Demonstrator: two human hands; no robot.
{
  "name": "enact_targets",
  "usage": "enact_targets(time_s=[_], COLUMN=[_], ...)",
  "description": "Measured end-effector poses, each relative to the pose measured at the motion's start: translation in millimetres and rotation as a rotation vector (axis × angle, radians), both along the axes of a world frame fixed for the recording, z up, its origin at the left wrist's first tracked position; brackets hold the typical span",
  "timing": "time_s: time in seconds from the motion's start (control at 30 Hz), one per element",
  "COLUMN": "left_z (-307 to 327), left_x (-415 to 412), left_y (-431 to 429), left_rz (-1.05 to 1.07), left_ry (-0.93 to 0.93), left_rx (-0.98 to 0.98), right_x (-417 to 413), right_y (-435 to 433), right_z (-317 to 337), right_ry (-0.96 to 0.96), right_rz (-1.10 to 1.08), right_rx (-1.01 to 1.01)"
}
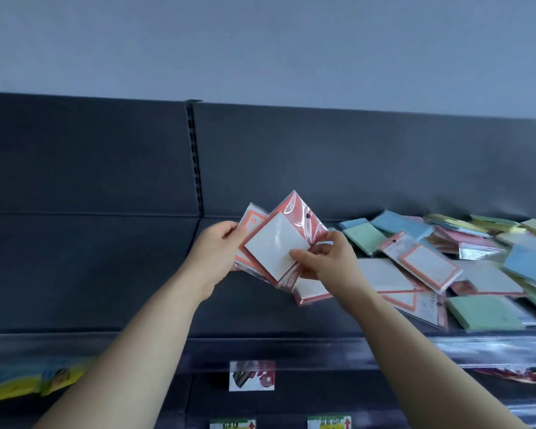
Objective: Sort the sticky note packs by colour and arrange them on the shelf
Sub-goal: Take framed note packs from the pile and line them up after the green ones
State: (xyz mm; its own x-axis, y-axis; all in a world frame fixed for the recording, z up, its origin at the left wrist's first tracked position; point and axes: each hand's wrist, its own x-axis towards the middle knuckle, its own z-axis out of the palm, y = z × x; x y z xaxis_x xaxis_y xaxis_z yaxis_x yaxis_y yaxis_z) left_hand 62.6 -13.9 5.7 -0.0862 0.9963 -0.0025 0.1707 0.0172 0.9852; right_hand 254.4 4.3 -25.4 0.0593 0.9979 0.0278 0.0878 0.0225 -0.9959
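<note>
Two grips, left hand (218, 252), right hand (325, 261), holding red-bordered packs (276, 243), dark shelf (106, 274), grey wall (260, 41)

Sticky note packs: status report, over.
Left hand and right hand both grip a fan of red-bordered packs. Mixed pile lies unsorted on the shelf, right side. No obstruction seen.

Bare forearms (136, 351); bare left hand (217, 252), right hand (328, 261)

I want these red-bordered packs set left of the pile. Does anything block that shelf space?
Nothing visible does. The left hand and right hand hold the red-bordered plastic-wrapped packs above the dark metal shelf; the mixed-colour pile lies only to the right.
</note>
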Motion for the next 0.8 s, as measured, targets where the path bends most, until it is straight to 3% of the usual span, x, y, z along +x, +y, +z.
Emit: enact_targets(time_s=[0.27,0.6,0.8], left_z=[0,18,18], left_x=[-93,-260,-379], left_y=[-19,-73,-106], left_rz=[0.261,0.347,0.51], left_ry=[0.145,0.082,0.162], left_rx=[0.033,0.084,0.096], right_x=[-100,-283,-403], right_y=[18,1,-16], right_z=[11,14,19], right_ry=[0.032,0.049,0.107], right_rz=[0.184,0.371,0.426], right_rx=[-0.008,-0.071,-0.139])
